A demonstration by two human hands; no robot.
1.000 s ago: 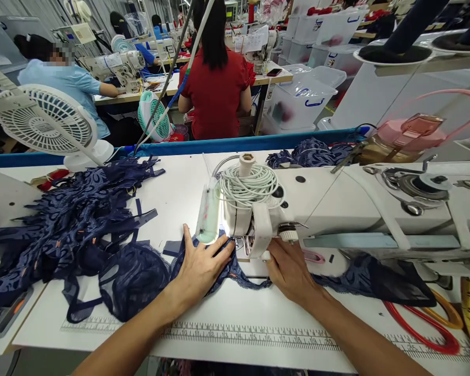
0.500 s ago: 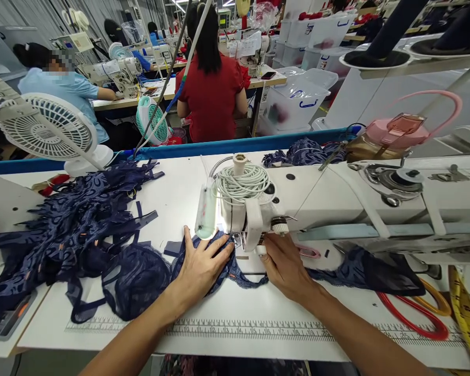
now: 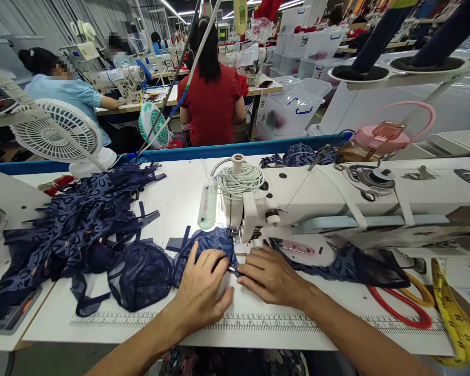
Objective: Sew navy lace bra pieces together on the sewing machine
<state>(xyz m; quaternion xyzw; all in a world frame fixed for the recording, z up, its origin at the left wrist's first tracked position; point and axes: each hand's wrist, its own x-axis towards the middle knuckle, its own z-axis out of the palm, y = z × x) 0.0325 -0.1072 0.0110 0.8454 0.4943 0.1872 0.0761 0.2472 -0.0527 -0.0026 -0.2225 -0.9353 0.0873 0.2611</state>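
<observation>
A navy lace bra [image 3: 213,240] lies across the sewing machine's bed, one cup just left of the presser foot [image 3: 238,233]. On that cup's front edge rests my left hand [image 3: 203,284], fingers bent and apart, thumb stretched out to the side. My right hand [image 3: 272,275] is closed at the bra's edge right of it, thumb and fingers pressed together below the needle area. What lies under its fingertips is partly hidden. From there the bra runs right to a second navy part [image 3: 370,266]. The other cup [image 3: 140,274] lies left of my left hand.
A heap of navy lace pieces [image 3: 82,224] covers the table's left side near a white fan [image 3: 58,130]. Red-handled scissors [image 3: 401,308], a yellow tape measure [image 3: 452,313] and pink thread snips [image 3: 295,247] lie right. Behind sit co-workers, one in red [image 3: 215,104].
My right hand has come out from beside the needle toward the front and left, closer to my left hand. The left thumb now shows, spread outward. The whole view has shifted slightly.
</observation>
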